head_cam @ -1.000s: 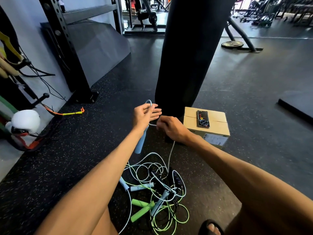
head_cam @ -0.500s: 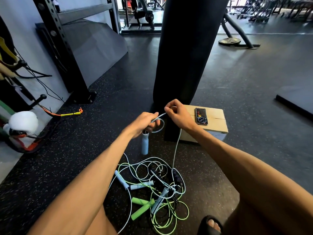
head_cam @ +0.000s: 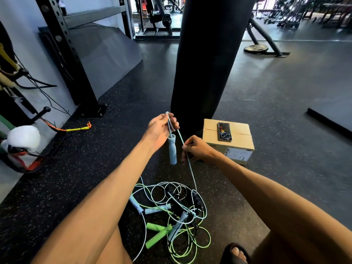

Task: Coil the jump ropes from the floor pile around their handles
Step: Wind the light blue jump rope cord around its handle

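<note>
Left hand (head_cam: pixel 160 128): fingers pinch the blue rope (head_cam: pixel 187 159), handle (head_cam: pixel 172 149) hanging now.
Right hand (head_cam: pixel 196 149): dropped lower, fingers pinching rope.
Meaning: next loop starting.

We see a black punching bag (head_cam: pixel 207 60) hanging over the speckled floor (head_cam: pixel 285 111). Just beside it sits a cardboard box (head_cam: pixel 238 147) with a phone (head_cam: pixel 224 132) on top. A white boxing glove (head_cam: pixel 23 140) lies by the wall, near a black rack (head_cam: pixel 70 60).

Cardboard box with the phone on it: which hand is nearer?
Right. The right hand pinches the rope just left of the cardboard box; the left hand is farther left, holding the blue handle.
</note>
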Demonstrator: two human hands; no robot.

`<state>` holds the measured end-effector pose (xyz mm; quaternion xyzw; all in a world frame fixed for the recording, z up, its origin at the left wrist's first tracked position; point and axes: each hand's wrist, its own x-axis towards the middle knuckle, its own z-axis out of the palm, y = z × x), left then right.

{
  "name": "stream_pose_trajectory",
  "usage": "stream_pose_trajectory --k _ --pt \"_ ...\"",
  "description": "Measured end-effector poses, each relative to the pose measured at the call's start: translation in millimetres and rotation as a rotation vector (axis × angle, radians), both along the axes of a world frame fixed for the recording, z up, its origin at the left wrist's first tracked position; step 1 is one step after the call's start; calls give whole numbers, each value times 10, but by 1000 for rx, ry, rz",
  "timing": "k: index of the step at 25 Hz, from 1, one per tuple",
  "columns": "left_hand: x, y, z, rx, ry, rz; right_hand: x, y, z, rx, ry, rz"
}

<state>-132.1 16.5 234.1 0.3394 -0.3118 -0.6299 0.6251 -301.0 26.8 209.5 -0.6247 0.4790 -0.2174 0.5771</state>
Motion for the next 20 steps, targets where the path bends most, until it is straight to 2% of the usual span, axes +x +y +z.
stream_pose_trajectory --k 3,6,8,11,15,17,20 --pt "-5 -22 -61 -29 -245 196 -1 27 3 -75 113 108" --pt "22 -85 -217 -69 -581 292 27 -39 -9 -343 254 128" --pt "39 -84 -314 -105 -789 306 43 -72 6 -478 278 109" --pt "45 0 -356 -120 -1007 251 73 -96 27 -604 246 92" --pt "42 61 -313 -80 -1210 21 80 -150 93 -706 170 2" --pt "40 55 -301 -44 -1233 -64 63 -201 95 -665 73 -59" --pt "6 60 -267 39 -919 -189 70 -242 73 -522 -55 -156"
